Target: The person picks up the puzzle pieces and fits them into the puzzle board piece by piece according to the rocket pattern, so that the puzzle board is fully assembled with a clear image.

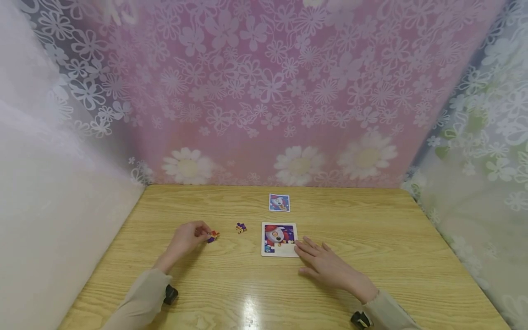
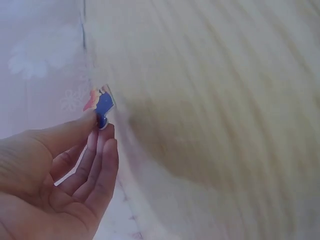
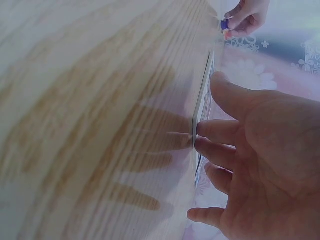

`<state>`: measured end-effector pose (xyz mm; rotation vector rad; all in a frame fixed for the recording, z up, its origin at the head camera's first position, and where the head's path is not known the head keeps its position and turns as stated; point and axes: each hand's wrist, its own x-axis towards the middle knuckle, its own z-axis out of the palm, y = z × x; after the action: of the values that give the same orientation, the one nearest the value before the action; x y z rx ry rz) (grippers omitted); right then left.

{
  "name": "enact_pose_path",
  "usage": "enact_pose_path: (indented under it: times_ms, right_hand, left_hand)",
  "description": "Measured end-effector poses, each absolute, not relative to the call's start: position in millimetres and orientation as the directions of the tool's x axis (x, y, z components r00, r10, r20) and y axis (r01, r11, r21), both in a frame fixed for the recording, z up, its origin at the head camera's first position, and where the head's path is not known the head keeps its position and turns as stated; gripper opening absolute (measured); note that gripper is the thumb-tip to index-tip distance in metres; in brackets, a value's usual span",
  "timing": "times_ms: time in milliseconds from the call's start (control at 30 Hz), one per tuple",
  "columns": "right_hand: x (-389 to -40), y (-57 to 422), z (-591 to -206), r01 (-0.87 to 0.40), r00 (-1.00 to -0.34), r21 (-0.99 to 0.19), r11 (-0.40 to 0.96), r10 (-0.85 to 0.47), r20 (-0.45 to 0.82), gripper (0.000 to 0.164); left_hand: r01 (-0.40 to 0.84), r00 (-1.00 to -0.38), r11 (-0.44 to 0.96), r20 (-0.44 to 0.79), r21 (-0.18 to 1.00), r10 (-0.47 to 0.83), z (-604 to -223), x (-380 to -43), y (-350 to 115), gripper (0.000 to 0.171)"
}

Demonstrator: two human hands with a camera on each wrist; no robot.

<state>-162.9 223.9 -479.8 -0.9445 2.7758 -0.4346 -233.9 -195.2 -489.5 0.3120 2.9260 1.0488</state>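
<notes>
Between thumb and fingertips my left hand (image 1: 187,239) pinches a purple, red and yellow puzzle piece (image 2: 103,104), left of the other things on the table. My right hand (image 1: 330,266) has its fingers spread, with fingertips at the right edge of the puzzle board (image 1: 264,250). The board has a white border and a picture of a red and white rocket on purple. A pale gap shows at its lower right, partly beside my fingers. Between the left hand and the board lies a loose puzzle piece (image 1: 241,228), purple and yellow.
Behind the board lies a small picture card (image 1: 279,202) with a similar rocket. The wooden table (image 1: 350,215) ends at a pink flowered curtain (image 1: 264,91), with pale hangings at both sides. A dark wrist device (image 1: 170,294) sits at the left sleeve.
</notes>
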Motion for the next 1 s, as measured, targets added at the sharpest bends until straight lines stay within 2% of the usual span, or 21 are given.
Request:
enact_pose_path:
  times_ms: [200,500,1000]
  right_hand:
    - [-162.8,224.7,-481.0,-0.565,-0.785,-0.323,0.76,-0.615,-0.073,0.061]
    - [-162.9,224.8,-480.5,-0.565,-0.787,-0.313,0.763,-0.613,-0.076,0.061]
    - [-162.3,224.3,-481.5,-0.579,-0.783,-0.289,0.762,-0.619,-0.064,0.06]
  left_hand:
    - [0.154,-0.984,0.713,0.043,0.684,0.172,-489.8,-245.1,-196.7,0.01]
    - [0.163,-0.982,0.678,0.048,0.717,0.185,-470.9,-249.5,-186.7,0.014]
    - [0.272,-0.942,0.598,0.081,0.754,0.326,-448.9,-261.0,-125.9,0.01]
